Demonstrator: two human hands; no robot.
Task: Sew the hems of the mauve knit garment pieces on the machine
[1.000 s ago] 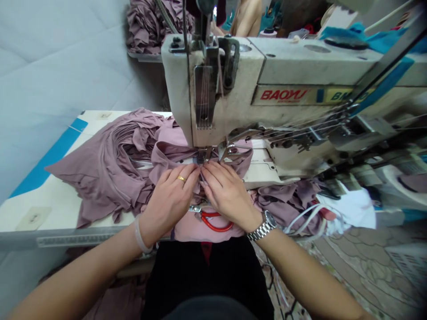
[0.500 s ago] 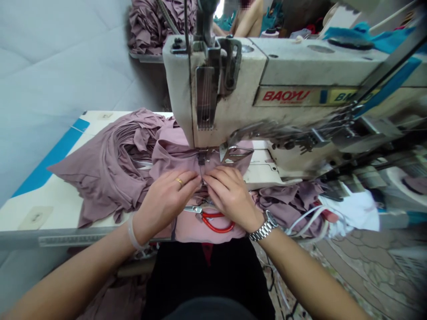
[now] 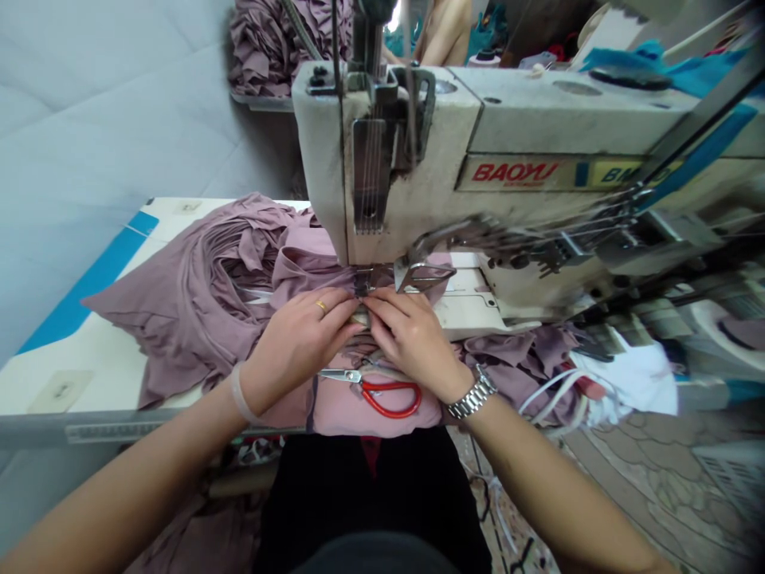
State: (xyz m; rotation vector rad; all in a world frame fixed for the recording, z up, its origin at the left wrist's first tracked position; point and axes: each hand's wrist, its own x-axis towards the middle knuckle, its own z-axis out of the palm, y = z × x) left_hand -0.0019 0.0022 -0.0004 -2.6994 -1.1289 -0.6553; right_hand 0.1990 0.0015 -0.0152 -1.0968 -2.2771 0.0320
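Note:
My left hand [image 3: 307, 328] and my right hand [image 3: 412, 335] meet just in front of the presser foot [image 3: 366, 279] of a sewing machine [image 3: 412, 207]. Both have their fingers closed and pressed down on mauve fabric [image 3: 311, 271] that runs under the foot. The fingertips hide the fabric's edge there. Below my hands, scissors [image 3: 388, 397] with red handles lie on a pink padded surface [image 3: 347, 414], blades pointing left. A large bunched pile of mauve fabric [image 3: 197, 287] rests on the table left of the needle area.
More mauve fabric [image 3: 514, 359] and white cloth [image 3: 639, 379] with straps lie to the right of the machine bed. Behind the machine stands another heap of mauve pieces [image 3: 275, 48], and part of a person's arm [image 3: 445, 36] shows. Thread cones [image 3: 726, 331] sit at far right.
Both hands have moved slightly forward, nearer the presser foot, with the fabric beneath their fingers. The scissors have shifted a little to the left.

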